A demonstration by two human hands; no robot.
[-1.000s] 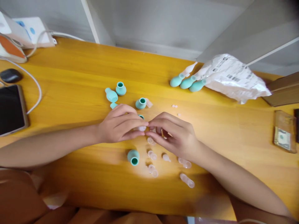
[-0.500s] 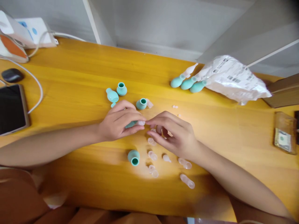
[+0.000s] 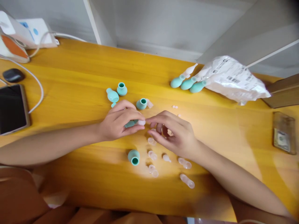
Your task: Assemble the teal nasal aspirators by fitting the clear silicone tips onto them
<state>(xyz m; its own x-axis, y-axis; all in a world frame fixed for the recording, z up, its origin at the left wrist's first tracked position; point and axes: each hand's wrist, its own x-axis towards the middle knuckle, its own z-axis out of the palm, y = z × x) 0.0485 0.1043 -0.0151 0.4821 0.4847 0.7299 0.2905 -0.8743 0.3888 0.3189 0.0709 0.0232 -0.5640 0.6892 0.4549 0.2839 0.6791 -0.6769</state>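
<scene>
My left hand grips a teal squeeze bulb between thumb and fingers, its neck towards the right. A whitish plastic piece sits at that neck. From the right, the index fingertip of my right hand reaches the whitish piece or stops just short of it; thumb and index are apart, with nothing visible between them. Loose teal bulbs stand above and below the hands. Below my right hand lie several clear plastic pieces and a small pointed tip.
At the back, three teal bulbs with pale nozzles lie beside a white plastic bag. A phone, a black mouse, a cable and a power strip are at left. A clear case lies at right.
My right index finger and thumb have drawn very slightly back from the whitish piece, which shows a little more. The left hand keeps its grip on the squeeze bulb.
</scene>
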